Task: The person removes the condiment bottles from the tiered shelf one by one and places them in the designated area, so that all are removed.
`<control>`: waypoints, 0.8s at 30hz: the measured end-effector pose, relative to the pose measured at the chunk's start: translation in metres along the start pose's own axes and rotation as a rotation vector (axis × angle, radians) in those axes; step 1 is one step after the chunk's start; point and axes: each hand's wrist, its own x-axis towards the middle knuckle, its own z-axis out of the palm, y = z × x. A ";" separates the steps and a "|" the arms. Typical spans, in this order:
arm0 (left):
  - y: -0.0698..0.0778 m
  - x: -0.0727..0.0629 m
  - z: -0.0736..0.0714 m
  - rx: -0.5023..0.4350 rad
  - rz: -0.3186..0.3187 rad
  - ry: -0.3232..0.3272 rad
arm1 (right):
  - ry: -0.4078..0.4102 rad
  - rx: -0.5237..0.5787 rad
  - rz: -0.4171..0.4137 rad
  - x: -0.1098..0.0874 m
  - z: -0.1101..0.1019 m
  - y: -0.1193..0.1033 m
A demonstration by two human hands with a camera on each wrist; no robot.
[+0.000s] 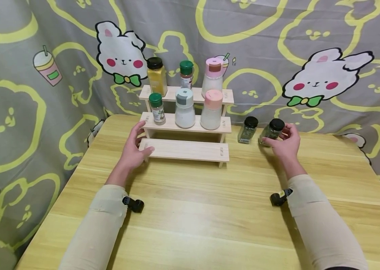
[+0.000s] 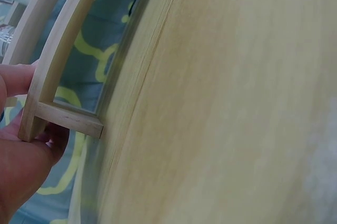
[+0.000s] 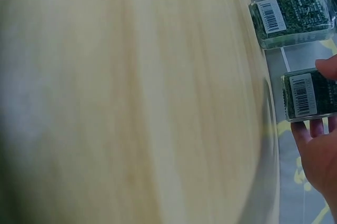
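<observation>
My left hand (image 1: 133,147) grips the left end of the three-tier wooden shelf rack (image 1: 186,150), at its lowest step. In the left wrist view the thumb and fingers lie on either side of that wooden step (image 2: 51,50). On the right, my right hand (image 1: 286,144) holds a clear spice jar (image 1: 271,132) with a black cap, between thumb and fingers. Green dried flakes and a barcode label (image 3: 303,95) show on this jar in the right wrist view. A similar black-capped jar (image 1: 247,130) stands on the table, between the rack and the held jar.
Along the middle step stand a green-capped jar (image 1: 157,108), a grey-and-white-capped shaker (image 1: 184,108) and a pink-capped shaker (image 1: 211,110). The top step bears a yellow spice jar (image 1: 157,78), another green-capped jar (image 1: 186,75) and a pink shaker (image 1: 213,78). A patterned curtain (image 1: 261,33) hangs behind the table (image 1: 203,213).
</observation>
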 end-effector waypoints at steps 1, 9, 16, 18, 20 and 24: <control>0.000 0.000 0.000 -0.001 0.002 0.000 | -0.002 -0.002 0.002 0.000 0.000 0.000; 0.002 -0.001 0.000 0.003 -0.007 -0.001 | -0.015 -0.037 -0.003 0.001 0.001 0.005; 0.004 -0.002 -0.002 0.005 -0.001 0.006 | -0.017 -0.003 0.036 0.004 0.003 0.010; 0.004 -0.002 -0.002 0.003 0.001 0.000 | -0.015 0.004 0.046 0.004 0.002 0.011; 0.004 -0.001 -0.001 0.004 -0.002 -0.006 | -0.015 0.007 0.054 0.005 0.001 0.011; 0.004 -0.001 0.001 0.015 -0.022 0.000 | -0.036 -0.003 0.046 0.006 0.000 0.012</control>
